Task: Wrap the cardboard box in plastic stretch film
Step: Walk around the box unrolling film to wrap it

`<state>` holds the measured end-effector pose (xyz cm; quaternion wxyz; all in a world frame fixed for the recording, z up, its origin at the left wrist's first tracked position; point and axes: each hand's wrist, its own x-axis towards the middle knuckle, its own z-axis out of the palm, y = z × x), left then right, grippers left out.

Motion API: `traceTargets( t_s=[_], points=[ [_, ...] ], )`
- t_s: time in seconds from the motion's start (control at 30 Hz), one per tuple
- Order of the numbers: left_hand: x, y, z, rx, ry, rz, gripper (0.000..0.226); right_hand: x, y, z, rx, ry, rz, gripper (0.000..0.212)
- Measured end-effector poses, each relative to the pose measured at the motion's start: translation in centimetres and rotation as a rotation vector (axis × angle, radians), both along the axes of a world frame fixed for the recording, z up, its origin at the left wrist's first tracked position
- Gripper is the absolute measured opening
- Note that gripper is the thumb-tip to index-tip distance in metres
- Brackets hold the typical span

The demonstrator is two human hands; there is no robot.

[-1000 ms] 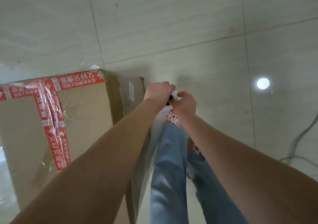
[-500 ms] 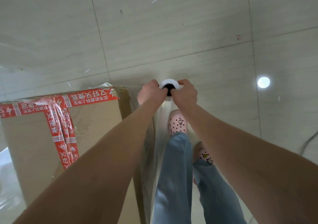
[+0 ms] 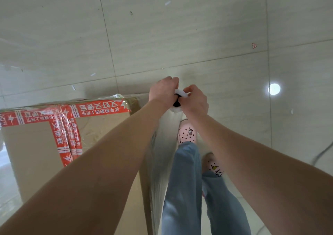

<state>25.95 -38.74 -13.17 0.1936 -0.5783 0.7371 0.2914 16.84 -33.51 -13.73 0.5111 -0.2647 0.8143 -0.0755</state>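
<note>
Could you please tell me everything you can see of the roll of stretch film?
The roll of stretch film is a long whitish cylinder held upright, seen from above, with a white top rim round a dark core hole. The left hand and right hand grip its top end from either side. It is right beside the cardboard box, down whose side streaky clear film runs. Its lower end is hidden.

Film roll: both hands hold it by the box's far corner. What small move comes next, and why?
Probably carry the film roll leftward round the far corner of the cardboard box, keeping tension. The left hand and right hand grip its top end beside that corner, and the stretched film already lies along the side face nearest the person's legs.
</note>
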Motion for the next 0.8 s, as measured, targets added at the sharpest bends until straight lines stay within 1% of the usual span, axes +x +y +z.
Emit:
traceTargets(
  t_s=[0.1,0.2,0.23,0.3,0.33,0.37,0.4,0.43,0.5,0.57,0.63,0.7,0.77,0.8],
  points=[
    [0.1,-1.1,0.1,0.055,-0.008,0.173,0.011,-0.3,-1.0,0.2,-0.050,0.044,-0.029,0.025],
    [0.4,-2.1,0.0,0.086,-0.008,0.412,0.017,-0.4,-2.5,0.2,-0.116,0.042,-0.077,0.029],
    [0.7,-2.4,0.0,0.094,0.004,0.507,0.018,-0.3,-3.0,0.1,-0.111,0.023,-0.088,0.036],
    [1.6,-3.0,0.0,0.110,0.024,0.662,0.021,0.0,-4.1,0.2,-0.053,-0.070,-0.137,0.050],
    [2.1,-3.2,0.1,0.119,0.026,0.708,0.024,0.4,-4.6,0.2,-0.023,-0.135,-0.165,0.051],
    [2.5,-3.5,0.2,0.134,0.025,0.730,0.028,0.7,-5.0,0.2,-0.007,-0.181,-0.184,0.046],
    [3.0,-3.8,0.3,0.153,0.023,0.729,0.031,1.2,-5.3,0.1,-0.006,-0.188,-0.192,0.036],
    [3.3,-4.1,0.3,0.167,0.018,0.705,0.033,1.6,-5.6,0.0,-0.017,-0.163,-0.192,0.025],
    [3.7,-4.7,0.6,0.169,-0.012,0.587,0.032,2.2,-5.9,-0.1,-0.030,-0.097,-0.188,0.018],
    [3.9,-5.4,1.0,0.127,-0.036,0.419,0.036,2.6,-6.0,0.1,-0.021,-0.069,-0.184,0.017],
    [3.8,-5.8,0.9,0.084,-0.004,0.225,0.045,2.6,-6.0,0.2,-0.006,-0.058,-0.180,0.017],
    [3.1,-5.8,0.7,0.068,0.022,0.033,0.050,2.3,-6.0,0.1,-0.004,-0.046,-0.163,0.017],
    [2.4,-5.8,0.4,0.081,0.006,-0.095,0.046,2.0,-6.3,0.1,-0.004,-0.034,-0.112,0.015],
    [2.1,-5.9,0.3,0.085,-0.019,-0.123,0.042,1.8,-6.5,0.0,0.001,-0.027,-0.073,0.015]
  ],
)
